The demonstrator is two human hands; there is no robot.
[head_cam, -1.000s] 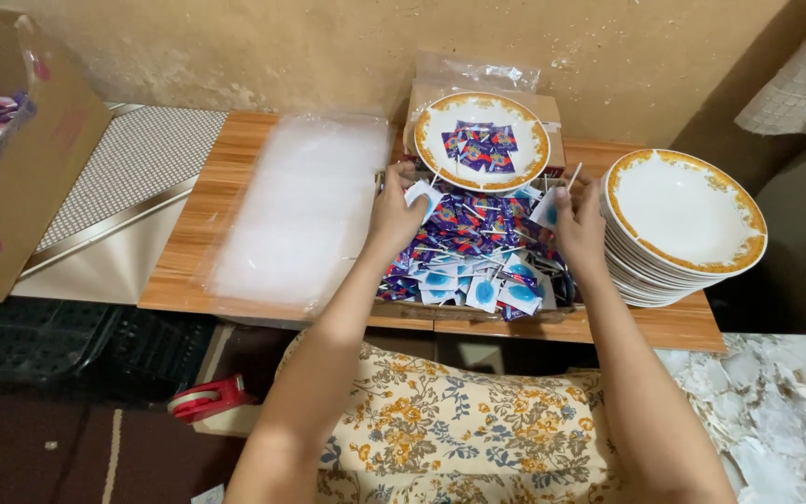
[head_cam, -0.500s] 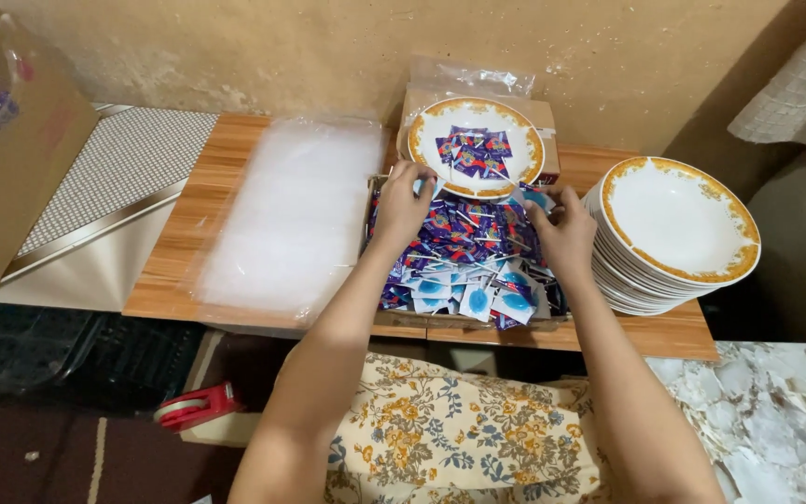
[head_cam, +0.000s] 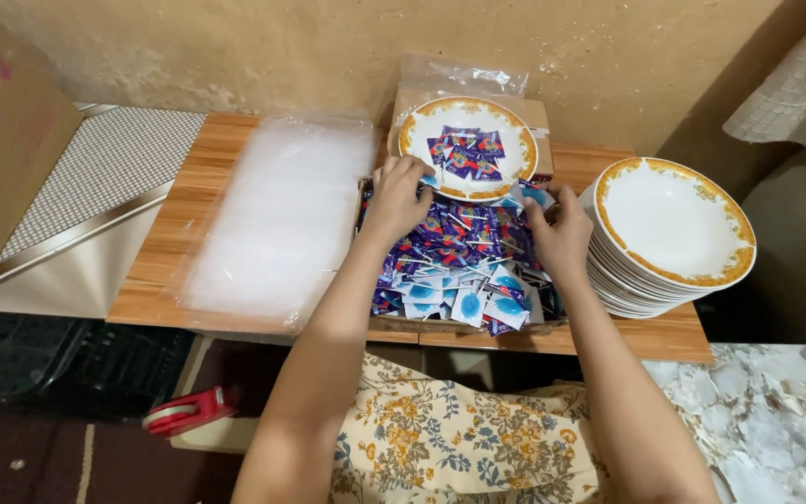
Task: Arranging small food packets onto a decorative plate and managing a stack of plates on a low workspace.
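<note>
Nearest to me, a floral-print cloth (head_cam: 459, 439) covers the person's lap, and a red tape dispenser (head_cam: 190, 411) lies on the dark floor to the left. Both bare forearms reach up over the edge of the low wooden table (head_cam: 646, 338). There, a heap of small sachets (head_cam: 464, 266), purple ones and white ones with blue ovals, fills a shallow box. The left hand (head_cam: 396, 198) sits at the heap's far left corner, fingers curled down onto the sachets; whether it grips any I cannot tell. The right hand (head_cam: 562, 229) is at the far right, fingers pinched on a white-and-blue sachet (head_cam: 534, 198). Left of the heap lies a clear plastic sheet (head_cam: 282, 219). To the right stands a stack of white plates with orange rims (head_cam: 669, 233). Just beyond the hands, a matching plate (head_cam: 466, 147) holding a few purple sachets rests on a cardboard box (head_cam: 538, 117) against the ochre wall (head_cam: 328, 47).
</note>
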